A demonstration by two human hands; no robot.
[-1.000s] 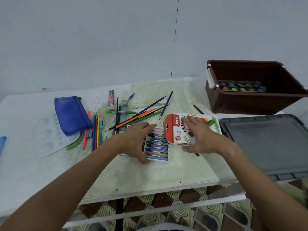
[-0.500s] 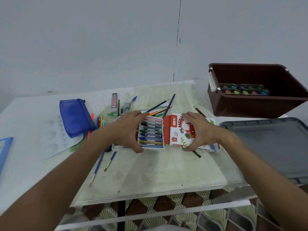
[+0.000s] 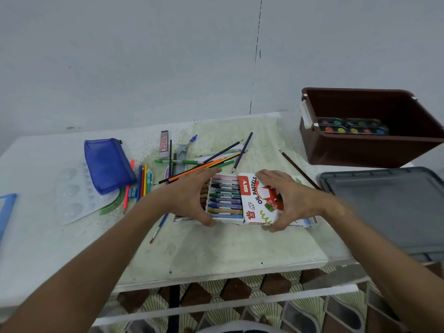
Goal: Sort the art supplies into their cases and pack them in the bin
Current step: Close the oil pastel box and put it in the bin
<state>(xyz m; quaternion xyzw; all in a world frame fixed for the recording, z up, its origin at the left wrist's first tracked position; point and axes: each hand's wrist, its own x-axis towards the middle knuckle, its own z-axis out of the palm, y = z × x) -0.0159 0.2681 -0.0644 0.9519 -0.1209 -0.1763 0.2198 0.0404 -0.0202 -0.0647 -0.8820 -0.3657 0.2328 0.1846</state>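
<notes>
Counter (image 3: 216, 251) layout. Centre: tray of pastels (image 3: 225, 199), with its sleeve (image 3: 260, 200) touching it on the right; left hand (image 3: 192, 195) on the tray's left side, right hand (image 3: 286, 198) over the sleeve. Behind the tray: loose pencils (image 3: 216, 162). Far left: palette (image 3: 72, 193), with the pouch (image 3: 108, 164) lying partly on it. Right, at the back: bin (image 3: 360, 150) holding a paint set (image 3: 350, 126). In front of the bin: lid (image 3: 389, 207).

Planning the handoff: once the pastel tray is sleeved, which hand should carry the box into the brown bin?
Right, probably. The right hand already grips the oil pastels box, and the brown bin stands on that side.
</notes>
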